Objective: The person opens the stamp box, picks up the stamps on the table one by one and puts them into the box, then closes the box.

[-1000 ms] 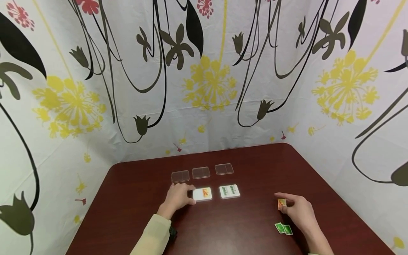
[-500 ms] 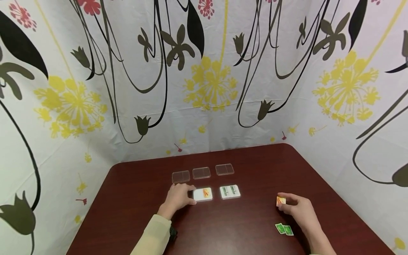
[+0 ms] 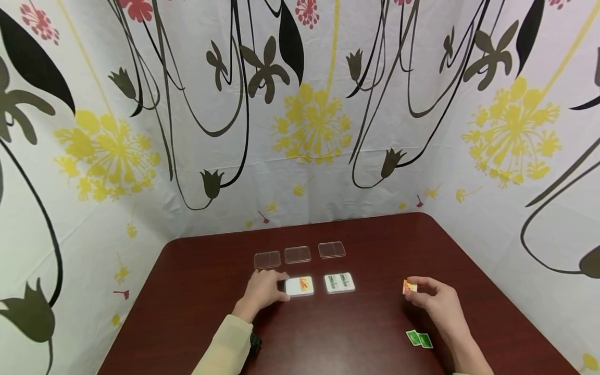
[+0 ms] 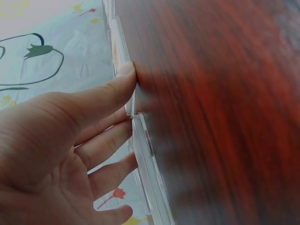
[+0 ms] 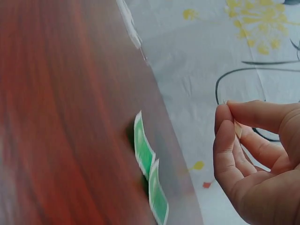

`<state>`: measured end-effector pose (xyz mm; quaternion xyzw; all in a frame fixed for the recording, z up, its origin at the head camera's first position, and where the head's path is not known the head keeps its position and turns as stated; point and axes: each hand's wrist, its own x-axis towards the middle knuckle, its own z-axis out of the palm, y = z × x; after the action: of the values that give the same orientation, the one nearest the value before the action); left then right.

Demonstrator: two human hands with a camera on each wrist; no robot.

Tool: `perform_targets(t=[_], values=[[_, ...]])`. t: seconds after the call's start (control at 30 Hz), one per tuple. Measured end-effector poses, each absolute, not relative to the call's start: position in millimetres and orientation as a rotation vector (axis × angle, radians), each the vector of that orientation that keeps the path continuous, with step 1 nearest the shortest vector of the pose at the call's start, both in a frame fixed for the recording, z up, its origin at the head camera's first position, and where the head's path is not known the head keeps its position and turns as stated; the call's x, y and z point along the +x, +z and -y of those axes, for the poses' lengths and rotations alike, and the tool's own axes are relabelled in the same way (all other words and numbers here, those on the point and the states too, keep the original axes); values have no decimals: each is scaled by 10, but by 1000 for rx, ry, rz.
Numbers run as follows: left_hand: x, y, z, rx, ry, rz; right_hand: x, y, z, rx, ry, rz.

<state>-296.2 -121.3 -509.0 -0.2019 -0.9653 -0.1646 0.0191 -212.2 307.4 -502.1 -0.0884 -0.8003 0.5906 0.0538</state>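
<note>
With thumb and fingers at its near and far edges, my left hand (image 3: 259, 291) grips a flat clear case (image 3: 292, 286). The case looks white inside, with an orange picture on its right half. In the left wrist view the thumb presses its edge (image 4: 121, 44), and another pale case (image 4: 149, 164) lies by the other fingers. My right hand (image 3: 439, 304) pinches a small orange picture card (image 3: 409, 287) above the table; in the right wrist view the fingertips mostly hide it. Two small green cards (image 3: 419, 339) overlap on the table below that hand.
Another white case (image 3: 339, 282) with two green-marked cards lies right of the gripped one. Farther back, three clear, two-part trays (image 3: 297, 254) stand in a row on the dark red table (image 3: 347, 333). A flowered cloth (image 3: 319, 198) hangs behind the table's far edge.
My right hand has moved slightly away from me and tilted the orange card, which now sits farther from the green cards. The left hand has kept its place on the case.
</note>
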Motion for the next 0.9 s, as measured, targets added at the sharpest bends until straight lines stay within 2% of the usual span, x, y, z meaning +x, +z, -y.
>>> perform_targets(t=[0.3,0.9], values=[[-2975,-5102,1226,-631,-508,3006,-2231,-4958,-2728,-137,1843,2438],[-2986,-5075,1234,-598,-552,3019,-2596,-4706,-1895,272,1600,2551]])
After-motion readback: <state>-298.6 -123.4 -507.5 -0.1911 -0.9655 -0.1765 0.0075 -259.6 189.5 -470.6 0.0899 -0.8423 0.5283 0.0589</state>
